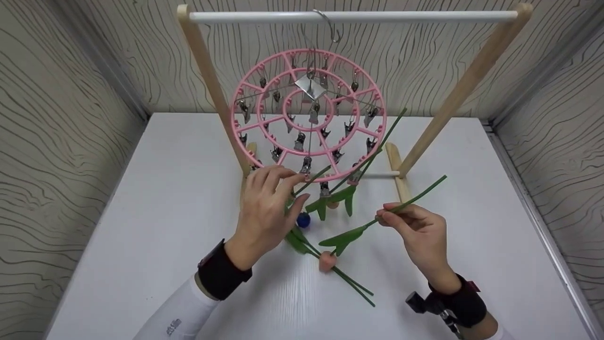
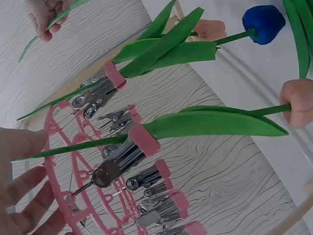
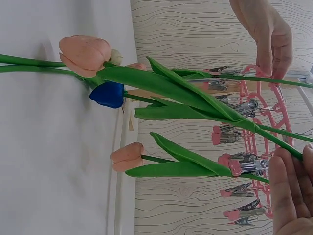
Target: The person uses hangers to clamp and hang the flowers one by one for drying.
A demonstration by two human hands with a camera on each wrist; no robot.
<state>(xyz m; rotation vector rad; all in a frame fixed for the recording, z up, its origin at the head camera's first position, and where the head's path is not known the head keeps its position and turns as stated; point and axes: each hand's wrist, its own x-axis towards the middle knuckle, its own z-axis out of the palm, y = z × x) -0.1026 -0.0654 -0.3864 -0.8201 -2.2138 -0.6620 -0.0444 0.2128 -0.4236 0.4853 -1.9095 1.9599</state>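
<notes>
My right hand (image 1: 420, 231) pinches the green stem of a pink artificial tulip (image 3: 85, 55), its flower hanging low toward the table. My left hand (image 1: 266, 205) is at the front rim of a round pink clip hanger (image 1: 309, 178). In the left wrist view, its fingertips touch the rim, with thumb and fingers apart on either side of a clipped stem. A blue tulip (image 2: 264, 24) and pink tulips, one (image 2: 298, 103) nearest the left hand, hang flower-down from the hanger's metal clips (image 2: 120, 161).
The hanger hooks onto a white rod (image 1: 401, 17) between wooden posts (image 1: 465, 94). Two green stems (image 1: 355, 286) lie on the white table (image 1: 179, 156) in front. Many unused clips dangle inside the rings. Wood-patterned walls (image 1: 424, 66) close off the back and sides.
</notes>
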